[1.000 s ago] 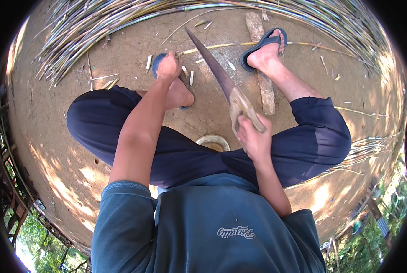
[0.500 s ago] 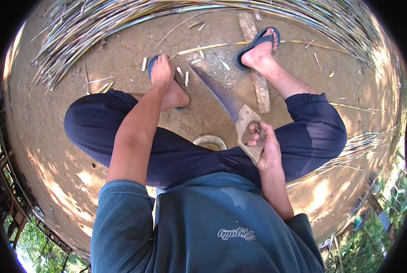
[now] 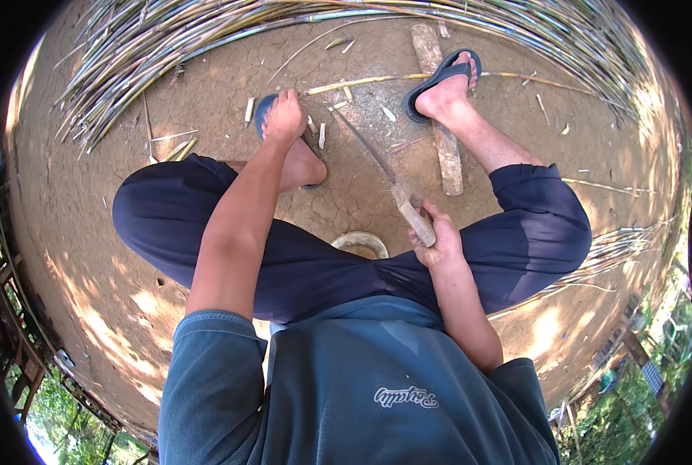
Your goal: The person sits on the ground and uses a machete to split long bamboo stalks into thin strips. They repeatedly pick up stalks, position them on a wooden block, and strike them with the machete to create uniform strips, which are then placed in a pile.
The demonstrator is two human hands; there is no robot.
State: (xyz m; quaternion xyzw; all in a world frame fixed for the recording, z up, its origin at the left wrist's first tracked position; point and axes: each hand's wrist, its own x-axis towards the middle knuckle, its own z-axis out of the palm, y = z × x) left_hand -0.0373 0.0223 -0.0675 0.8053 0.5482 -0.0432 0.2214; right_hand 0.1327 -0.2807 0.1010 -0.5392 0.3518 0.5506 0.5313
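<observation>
My right hand (image 3: 439, 239) grips the wooden handle of a hand saw (image 3: 373, 155). The saw's blade is turned nearly edge-on, its tip pointing forward and left. Over the sandalled left foot (image 3: 303, 167), my left hand (image 3: 285, 118) is closed with its fingers bent; what they hold, if anything, is hidden. Just right of those fingers is the near end of a thin yellowish cane stick (image 3: 377, 80). It runs right across a wooden block (image 3: 449, 159) and past the sandalled right foot (image 3: 443, 97). The saw tip lies just below the stick's left part.
Short cut pieces of cane (image 3: 322, 136) and pale sawdust lie on the cracked earth around the feet. A long bundle of canes (image 3: 206, 31) curves across the far side. Between my legs stands a round bowl (image 3: 359, 235). More thin stalks (image 3: 617, 248) lie at right.
The saw has rolled from showing its broad side to nearly edge-on, and my right hand has turned with it. My left hand has shifted slightly right and its fingers sit a little higher.
</observation>
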